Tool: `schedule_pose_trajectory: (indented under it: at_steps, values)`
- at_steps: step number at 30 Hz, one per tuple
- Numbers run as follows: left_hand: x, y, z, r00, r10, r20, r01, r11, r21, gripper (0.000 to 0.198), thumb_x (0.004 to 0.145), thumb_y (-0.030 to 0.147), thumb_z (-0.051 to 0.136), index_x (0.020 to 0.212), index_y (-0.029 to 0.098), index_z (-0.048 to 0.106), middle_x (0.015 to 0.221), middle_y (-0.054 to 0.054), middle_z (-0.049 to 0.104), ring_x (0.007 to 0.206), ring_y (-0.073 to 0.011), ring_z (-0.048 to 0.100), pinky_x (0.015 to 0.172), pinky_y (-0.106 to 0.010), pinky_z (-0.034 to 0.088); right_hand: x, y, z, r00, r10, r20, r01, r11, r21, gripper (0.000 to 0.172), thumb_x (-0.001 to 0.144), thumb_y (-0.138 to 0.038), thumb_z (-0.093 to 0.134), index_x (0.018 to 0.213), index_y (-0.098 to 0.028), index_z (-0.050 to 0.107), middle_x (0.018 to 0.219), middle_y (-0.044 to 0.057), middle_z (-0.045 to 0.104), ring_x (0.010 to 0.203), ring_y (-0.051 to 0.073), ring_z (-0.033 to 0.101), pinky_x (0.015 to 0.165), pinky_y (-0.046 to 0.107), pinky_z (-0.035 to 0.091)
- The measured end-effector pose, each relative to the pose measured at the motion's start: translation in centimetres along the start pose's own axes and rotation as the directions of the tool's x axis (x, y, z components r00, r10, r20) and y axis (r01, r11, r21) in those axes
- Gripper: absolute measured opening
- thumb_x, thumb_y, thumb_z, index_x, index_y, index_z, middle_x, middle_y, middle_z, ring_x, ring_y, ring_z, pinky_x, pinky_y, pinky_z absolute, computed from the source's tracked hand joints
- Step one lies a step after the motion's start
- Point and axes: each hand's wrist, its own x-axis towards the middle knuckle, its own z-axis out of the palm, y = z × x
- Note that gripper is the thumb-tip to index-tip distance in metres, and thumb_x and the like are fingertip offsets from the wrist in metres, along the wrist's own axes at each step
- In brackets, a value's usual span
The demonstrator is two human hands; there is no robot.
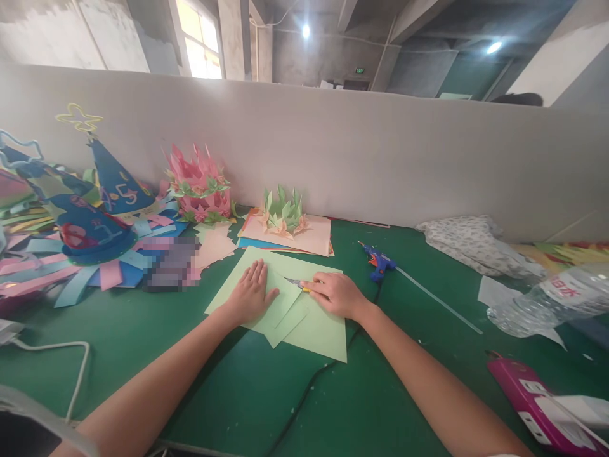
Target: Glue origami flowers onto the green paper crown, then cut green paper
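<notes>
My left hand [250, 293] lies flat on the pale green paper, fingers stretched out, pressing on a folded piece of green paper [283, 303]. This piece rests on larger sheets of the same green [327, 336]. My right hand [337, 294] is closed around a small yellow-handled blade [295, 282], whose metal part points left along the upper edge of the folded piece. Whether it is a knife or scissors is hard to make out, since my fingers cover most of the handle.
Behind the paper, a green paper crown [282, 212] stands on stacked coloured sheets [316, 231]. Pink crowns [200, 184] and blue cone hats [117, 178] are at left. A blue glue gun [378, 261], plastic bottle [547, 301] and pink power strip [528, 393] lie at right.
</notes>
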Motion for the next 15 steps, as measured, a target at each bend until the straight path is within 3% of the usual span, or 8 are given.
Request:
schedule_pose_trajectory:
  at_steps: [15]
  values:
    - [0.2,-0.4,1.0,0.998,0.028,-0.059,-0.026,0.999,0.035,0.077,0.087,0.057,0.016,0.138,0.0,0.027,0.146,-0.021,0.018,0.136,-0.0307,0.015,0.109,-0.045,0.019,1.3,0.2,0.5,0.999,-0.032,0.016,0.032,0.999,-0.023,0.033,0.093,-0.03,0.038,0.119,-0.027,0.058,0.085,0.004,0.061,0.069,0.013,0.051,0.056,0.024,0.028]
